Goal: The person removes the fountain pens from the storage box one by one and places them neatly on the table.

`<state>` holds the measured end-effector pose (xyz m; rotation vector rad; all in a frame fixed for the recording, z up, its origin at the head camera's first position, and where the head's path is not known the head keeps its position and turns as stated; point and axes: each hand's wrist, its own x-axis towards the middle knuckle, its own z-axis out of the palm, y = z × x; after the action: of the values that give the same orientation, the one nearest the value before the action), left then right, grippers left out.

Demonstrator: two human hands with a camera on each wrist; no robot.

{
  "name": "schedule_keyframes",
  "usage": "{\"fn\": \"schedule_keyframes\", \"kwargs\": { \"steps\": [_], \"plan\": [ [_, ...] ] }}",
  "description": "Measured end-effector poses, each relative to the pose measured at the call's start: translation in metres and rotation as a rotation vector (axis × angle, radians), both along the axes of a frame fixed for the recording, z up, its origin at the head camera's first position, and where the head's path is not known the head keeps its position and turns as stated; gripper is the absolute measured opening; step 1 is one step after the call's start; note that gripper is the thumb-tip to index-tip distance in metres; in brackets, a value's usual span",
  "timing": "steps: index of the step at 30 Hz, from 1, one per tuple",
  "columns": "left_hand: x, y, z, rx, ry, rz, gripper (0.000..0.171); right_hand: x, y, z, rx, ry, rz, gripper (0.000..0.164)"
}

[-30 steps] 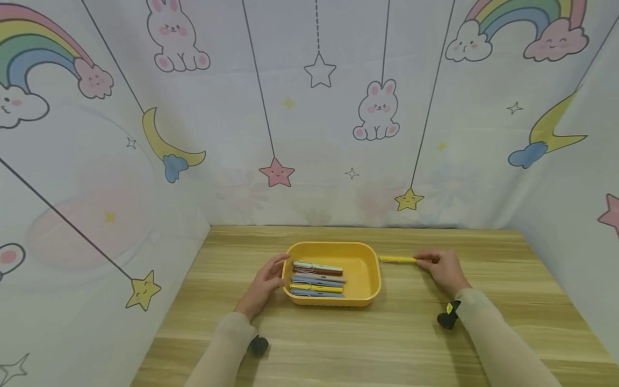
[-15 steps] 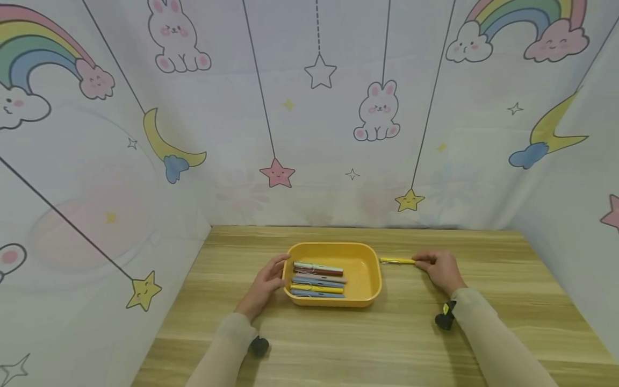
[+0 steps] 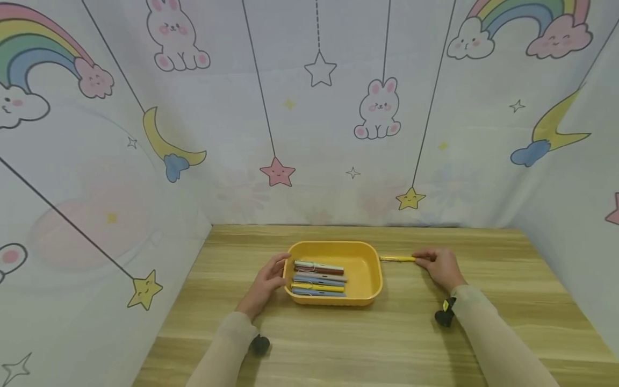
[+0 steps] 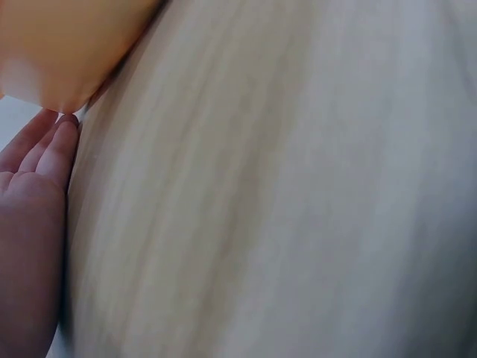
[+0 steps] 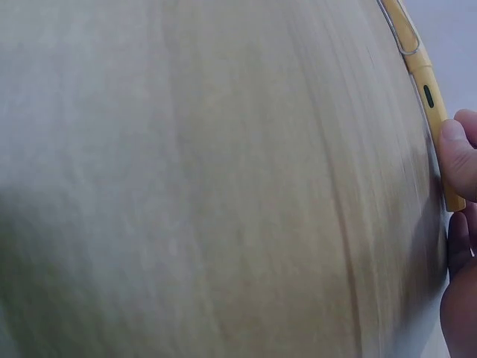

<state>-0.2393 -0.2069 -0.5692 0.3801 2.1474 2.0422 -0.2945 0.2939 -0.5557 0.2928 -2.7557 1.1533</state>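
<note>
The right hand (image 3: 439, 267) pinches the barrel end of a yellow pen (image 3: 398, 259), its clip end directed at the right rim of the yellow tray (image 3: 361, 280), just beside it. The left hand (image 3: 264, 281), fingers extended, touches the tray's left end. Six pens (image 3: 319, 278) lie inside, toward the left. Wood-grain worktop (image 3: 348, 344) below.

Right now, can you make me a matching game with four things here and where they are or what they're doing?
Things:
1. left hand
2. right hand
3. tray
4. dark reddish pen

Matches:
A. pinching a yellow pen
B. lying among other pens
C. at the tray's left end
D. standing on the wooden table

Right pairs: 1-C, 2-A, 3-D, 4-B.
</note>
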Motion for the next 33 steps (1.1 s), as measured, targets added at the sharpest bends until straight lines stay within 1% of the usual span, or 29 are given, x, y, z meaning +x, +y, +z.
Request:
{"fn": "schedule_keyframes", "kwargs": {
  "steps": [7,14,17,20,24,27,29,32,33],
  "plan": [
    [-0.001,-0.001,-0.002,-0.007,0.008,-0.001,0.065,-0.002,0.0,-0.001,0.001,0.015,0.01,0.016],
    [0.001,-0.001,-0.003,0.013,0.0,-0.004,0.064,-0.002,0.003,-0.002,-0.002,0.026,0.014,0.018],
    [0.001,0.0,-0.003,0.022,0.003,-0.01,0.064,-0.002,0.005,-0.002,-0.005,0.019,0.01,0.02],
    [0.001,0.001,-0.003,0.028,0.007,-0.01,0.064,-0.001,0.007,-0.001,-0.008,-0.005,0.006,0.027],
    [0.0,0.001,-0.002,0.021,0.012,0.0,0.064,0.001,0.007,0.004,-0.055,-0.077,-0.003,0.039],
    [-0.001,0.0,-0.002,0.024,0.015,0.003,0.064,0.002,0.005,0.01,-0.107,-0.118,-0.004,0.045],
    [-0.001,0.0,-0.003,0.027,0.015,0.002,0.064,0.002,0.002,0.013,-0.118,-0.12,-0.003,0.046],
    [-0.001,-0.001,-0.004,0.018,0.015,0.002,0.064,0.003,-0.003,0.017,-0.142,-0.102,0.024,0.048],
    [-0.001,-0.001,-0.004,0.018,0.015,0.001,0.064,0.003,-0.006,0.019,-0.166,-0.101,0.032,0.049]
  ]
}}
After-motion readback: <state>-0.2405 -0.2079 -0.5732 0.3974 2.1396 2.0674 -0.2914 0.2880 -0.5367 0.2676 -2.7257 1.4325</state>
